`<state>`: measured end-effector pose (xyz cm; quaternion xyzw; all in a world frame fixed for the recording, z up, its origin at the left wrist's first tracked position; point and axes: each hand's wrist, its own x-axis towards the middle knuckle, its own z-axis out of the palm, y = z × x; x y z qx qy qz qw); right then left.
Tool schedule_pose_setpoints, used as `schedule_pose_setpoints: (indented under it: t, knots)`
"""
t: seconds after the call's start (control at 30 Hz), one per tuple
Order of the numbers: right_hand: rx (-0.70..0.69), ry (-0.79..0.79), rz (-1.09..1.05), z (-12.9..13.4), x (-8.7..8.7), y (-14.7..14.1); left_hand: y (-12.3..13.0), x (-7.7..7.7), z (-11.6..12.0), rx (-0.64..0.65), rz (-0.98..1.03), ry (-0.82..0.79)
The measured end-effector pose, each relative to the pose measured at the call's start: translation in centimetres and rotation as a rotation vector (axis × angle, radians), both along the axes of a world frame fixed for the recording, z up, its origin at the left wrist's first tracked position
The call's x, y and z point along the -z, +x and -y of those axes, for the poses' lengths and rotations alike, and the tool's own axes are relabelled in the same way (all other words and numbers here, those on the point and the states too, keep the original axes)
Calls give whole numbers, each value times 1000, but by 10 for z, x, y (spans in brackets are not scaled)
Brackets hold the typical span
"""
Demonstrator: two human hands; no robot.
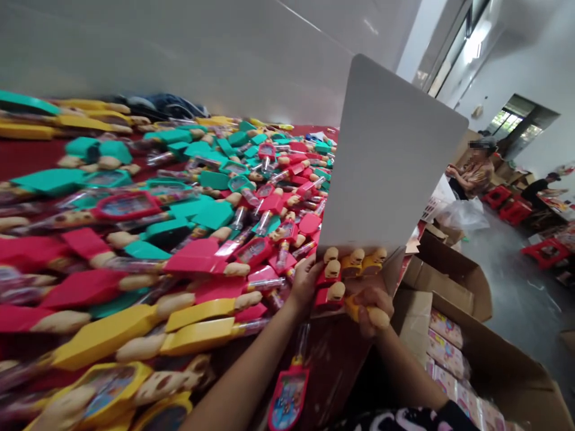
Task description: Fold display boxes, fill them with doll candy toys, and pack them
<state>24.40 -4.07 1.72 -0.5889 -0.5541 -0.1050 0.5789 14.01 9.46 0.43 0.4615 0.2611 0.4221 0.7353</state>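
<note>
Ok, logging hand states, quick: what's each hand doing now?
Left hand: open, fingers against the white card edge, grip unclear.
Right hand: closed, holding a yellow toy.

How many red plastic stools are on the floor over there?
3: one stool and another side by side near the seated person, a third nearer, on the right. Others may be hidden.

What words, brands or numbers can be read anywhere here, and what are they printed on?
None can be read: the printed panel of the red-framed toy and the pink printed boxes in the cardboard carton show printing too small and blurred to make out.
</note>
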Motion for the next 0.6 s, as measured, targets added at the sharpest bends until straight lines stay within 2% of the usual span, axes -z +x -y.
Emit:
schedule_pose_setpoints:
  t: [0.1, 0.2, 0.33, 0.43, 0.5, 0.6]
  knots:
    - [143, -12, -98, -7, -9, 10, -1, -3, 0, 4, 2, 24]
    - [219, -22, -108, -23, -17, 11, -1, -3, -1, 5, 11, 30]
    - [211, 10, 58, -36, -11, -6, 0, -2, -1, -3, 31, 17]
    - [319, 33, 156, -35, -8, -12, 1, -2, 0, 6, 40, 9]
    - [402, -32, 246, -31, -12, -12, 2, -2, 0, 5, 47, 4]
    - [410, -121, 345, -19, -27, -12, 2, -3, 2, 17, 67, 3]
